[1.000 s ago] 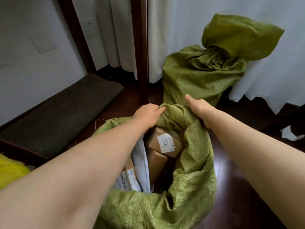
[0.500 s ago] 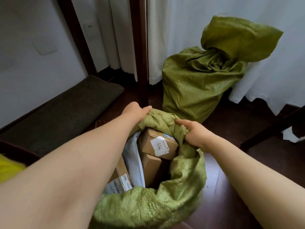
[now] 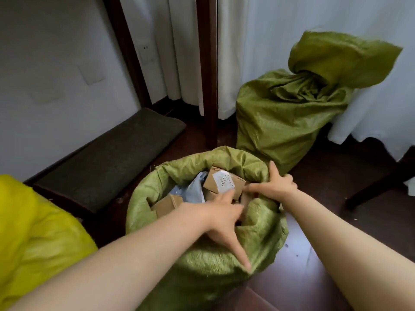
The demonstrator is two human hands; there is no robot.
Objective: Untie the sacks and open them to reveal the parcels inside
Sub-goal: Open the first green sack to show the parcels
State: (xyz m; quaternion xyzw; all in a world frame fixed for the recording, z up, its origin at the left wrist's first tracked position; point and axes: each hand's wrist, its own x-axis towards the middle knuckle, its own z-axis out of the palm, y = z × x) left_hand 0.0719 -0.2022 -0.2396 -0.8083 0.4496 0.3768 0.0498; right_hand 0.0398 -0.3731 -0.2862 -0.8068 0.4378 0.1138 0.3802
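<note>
The near green woven sack [image 3: 197, 261] stands open on the floor with its rim rolled down. Inside lie a cardboard parcel with a white label [image 3: 221, 181], another brown box [image 3: 167, 204] and a grey-blue mailer [image 3: 193, 189]. My left hand [image 3: 221, 221] is spread over the near-right rim, thumb straight down the outside, fingers reaching inside. My right hand [image 3: 277, 186] holds the right rim, thumb up, forefinger pointing into the mouth. A second green sack [image 3: 280, 124] stands behind, its neck still bunched shut.
A yellow sack [image 3: 33, 232] sits at the left edge. A dark padded bench [image 3: 112, 158] runs along the left wall. A dark wooden post [image 3: 207, 75] and white curtains [image 3: 258, 41] stand behind. A dark furniture leg [image 3: 377, 187] crosses the floor at right.
Both hands left the far rim and came to the near-right side. The sack's mouth is wider and lower, so the parcels show more. The view tilted down.
</note>
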